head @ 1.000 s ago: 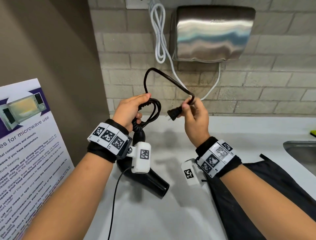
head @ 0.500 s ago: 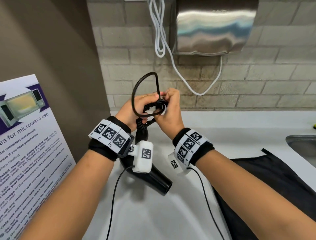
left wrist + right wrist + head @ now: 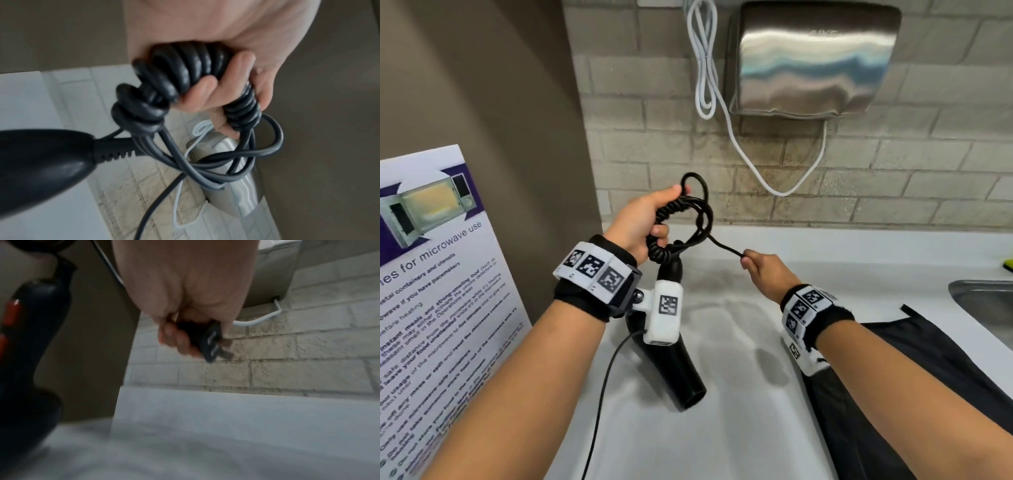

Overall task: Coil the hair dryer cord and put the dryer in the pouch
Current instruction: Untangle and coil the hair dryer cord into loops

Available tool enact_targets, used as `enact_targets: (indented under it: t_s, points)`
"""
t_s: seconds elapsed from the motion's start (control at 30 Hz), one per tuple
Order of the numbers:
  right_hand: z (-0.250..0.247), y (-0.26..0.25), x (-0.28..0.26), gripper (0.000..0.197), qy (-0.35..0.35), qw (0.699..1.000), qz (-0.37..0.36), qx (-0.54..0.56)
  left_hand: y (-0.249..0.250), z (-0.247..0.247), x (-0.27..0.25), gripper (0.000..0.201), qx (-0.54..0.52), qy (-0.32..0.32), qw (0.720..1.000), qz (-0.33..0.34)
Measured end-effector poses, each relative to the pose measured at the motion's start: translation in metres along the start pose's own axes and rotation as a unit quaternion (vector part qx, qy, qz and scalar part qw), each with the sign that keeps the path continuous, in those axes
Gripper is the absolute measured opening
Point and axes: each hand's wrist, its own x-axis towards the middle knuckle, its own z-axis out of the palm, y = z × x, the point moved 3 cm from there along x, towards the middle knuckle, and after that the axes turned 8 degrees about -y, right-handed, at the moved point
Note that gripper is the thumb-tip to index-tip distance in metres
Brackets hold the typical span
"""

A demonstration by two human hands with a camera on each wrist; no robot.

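Two containers on view, both toward 3 o'clock on the white counter (image 3: 722, 428). Biggest of them, black pouch (image 3: 893, 428), lying flat at 4 o'clock under the right forearm; mouth and inside not discernible from the head view. Next, steel sink (image 3: 983, 308) at 3 o'clock, only a corner of rim and basin showing, contents out of sight. Black hair dryer (image 3: 681, 373) outside the pouch, just beside it at its 9 o'clock, handle up toward 12, nozzle slanting down toward 5; impossible to tell whether resting on the counter or hanging clear. Hands apart. Left hand (image 3: 640, 222) at 11 o'clock of the dryer, fingers curled tight round the spiral section of the black cord (image 3: 698, 219), several loose loops bunched just beyond the fingertips, close to the strain relief at the handle's end. One straight run of cord stretching from those loops toward 4 o'clock into the right hand (image 3: 767, 270), held low above the counter. Right hand closed round the plug (image 3: 209, 340), two flat prongs poking out past the fingers, seen blurred in the right wrist view. On the brick wall at 12 o'clock, steel hand dryer (image 3: 808, 65) with a white cable looped beside it; at 9 o'clock, a microwave poster (image 3: 431, 274).
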Motion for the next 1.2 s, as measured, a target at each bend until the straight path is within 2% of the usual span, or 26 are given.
enact_targets:
  t_s: [0.07, 0.13, 0.17, 0.23, 0.3, 0.37, 0.47, 0.57, 0.67, 0.83, 1.0, 1.07, 1.13, 1.2]
  points:
    - [-0.001, -0.003, 0.002, 0.021, -0.018, 0.999, 0.019, 0.037, 0.0, 0.012, -0.001, 0.015, 0.053, 0.0, 0.998, 0.014]
    - [-0.014, -0.015, 0.004, 0.023, 0.054, 0.992, -0.002, 0.111, 0.001, 0.02, -0.001, 0.015, 0.087, 0.01, 0.996, 0.029]
    - [-0.024, -0.027, 0.003, 0.024, 0.114, 0.98, -0.033, 0.161, 0.002, 0.022, -0.001, 0.016, 0.098, 0.016, 0.994, 0.038]
    - [-0.044, -0.059, -0.003, 0.025, 0.208, 0.935, -0.136, 0.253, 0.001, 0.024, -0.001, 0.017, 0.121, 0.023, 0.991, 0.055]
    - [-0.06, -0.09, -0.01, 0.024, 0.241, 0.9, -0.217, 0.291, 0.001, 0.027, -0.001, 0.019, 0.145, 0.022, 0.987, 0.069]
    - [-0.069, -0.11, -0.013, 0.019, 0.242, 0.888, -0.232, 0.315, 0.001, 0.029, -0.001, 0.021, 0.152, 0.027, 0.985, 0.076]
    - [-0.073, -0.117, -0.011, 0.014, 0.205, 0.888, -0.23, 0.34, 0.003, 0.026, -0.001, 0.019, 0.142, 0.033, 0.987, 0.07]
    - [-0.068, -0.112, -0.01, 0.009, 0.166, 0.888, -0.224, 0.366, 0.004, 0.023, -0.003, 0.02, 0.111, 0.01, 0.992, 0.05]
    - [-0.061, -0.113, -0.012, 0.021, 0.132, 0.883, -0.231, 0.386, 0.003, 0.025, -0.004, 0.02, 0.127, -0.013, 0.991, 0.047]
    - [-0.046, -0.123, -0.011, 0.027, 0.112, 0.888, -0.287, 0.341, 0.002, 0.031, -0.004, 0.012, 0.109, -0.016, 0.993, 0.041]
    - [-0.014, -0.101, -0.004, 0.052, 0.067, 0.928, -0.264, 0.254, 0.003, 0.019, -0.003, 0.024, 0.091, -0.015, 0.994, 0.05]
    - [-0.011, -0.096, -0.003, 0.049, 0.064, 0.935, -0.25, 0.244, 0.002, 0.015, -0.003, 0.017, 0.095, -0.019, 0.994, 0.052]
    - [-0.014, -0.095, -0.003, 0.036, 0.063, 0.94, -0.235, 0.239, 0.004, 0.012, -0.003, 0.007, 0.094, -0.015, 0.994, 0.058]
    - [-0.023, -0.091, -0.005, 0.042, 0.088, 0.947, -0.223, 0.215, 0.007, 0.007, -0.004, 0.006, 0.099, -0.006, 0.993, 0.06]
